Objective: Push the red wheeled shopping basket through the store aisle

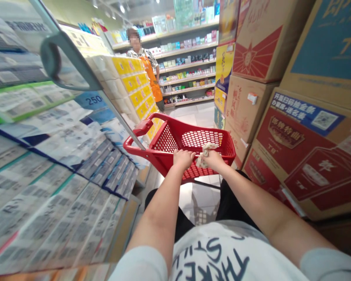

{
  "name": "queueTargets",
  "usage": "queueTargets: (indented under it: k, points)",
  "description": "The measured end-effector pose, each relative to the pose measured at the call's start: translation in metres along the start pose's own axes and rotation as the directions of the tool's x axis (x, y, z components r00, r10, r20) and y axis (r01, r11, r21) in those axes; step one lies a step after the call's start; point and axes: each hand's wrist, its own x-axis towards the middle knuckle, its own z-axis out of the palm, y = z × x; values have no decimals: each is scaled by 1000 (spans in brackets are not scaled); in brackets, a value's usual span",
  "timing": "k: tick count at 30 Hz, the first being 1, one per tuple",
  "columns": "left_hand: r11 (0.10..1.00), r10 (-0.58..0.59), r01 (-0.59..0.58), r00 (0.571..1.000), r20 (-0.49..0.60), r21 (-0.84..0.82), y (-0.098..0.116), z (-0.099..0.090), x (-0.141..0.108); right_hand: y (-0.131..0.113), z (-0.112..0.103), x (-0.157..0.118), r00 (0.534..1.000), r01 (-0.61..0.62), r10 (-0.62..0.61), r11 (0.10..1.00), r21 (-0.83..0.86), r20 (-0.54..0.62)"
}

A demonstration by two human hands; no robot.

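A red plastic shopping basket (163, 160) with perforated sides stands on the floor in front of my legs. My left hand (183, 159) is closed over its near rim, fingers curled toward the inside. In my right hand (214, 160) is a crumpled pale cloth (207, 149), bunched at the near rim to the right of my left hand. Whether the right fingers also touch the rim, I cannot tell. From the basket's left end a long grey pull handle (76, 64) slants up to the upper left. Little shows inside the basket besides its perforated walls.
Tall stacked cartons (307, 128) line the right side. Blurred packs of tissue paper (61, 187) are piled on the left, with yellow-and-white packs (134, 84) beyond. A person in an orange apron (152, 78) stands behind those, before stocked shelves (187, 64). Tiled floor (190, 113) runs between.
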Motion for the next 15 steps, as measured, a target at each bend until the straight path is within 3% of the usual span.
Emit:
queueTargets:
  k: [4,8,13,15]
  points:
    - [1000,-8,7,999,31,5,1,-1,0,-8,-2,-3,997,-77,77,996,-50,11]
    - [1000,-25,24,998,52,17,0,-3,-1,-16,0,-12,991,117,-124,984,-133,-45]
    - [999,-34,33,998,62,9,-2,-5,-4,-7,-5,-10,999,-45,43,993,-109,-20]
    - [999,-50,49,996,68,10,-2,-6,-6,-4,-4,-10,999,34,-39,991,-128,-33]
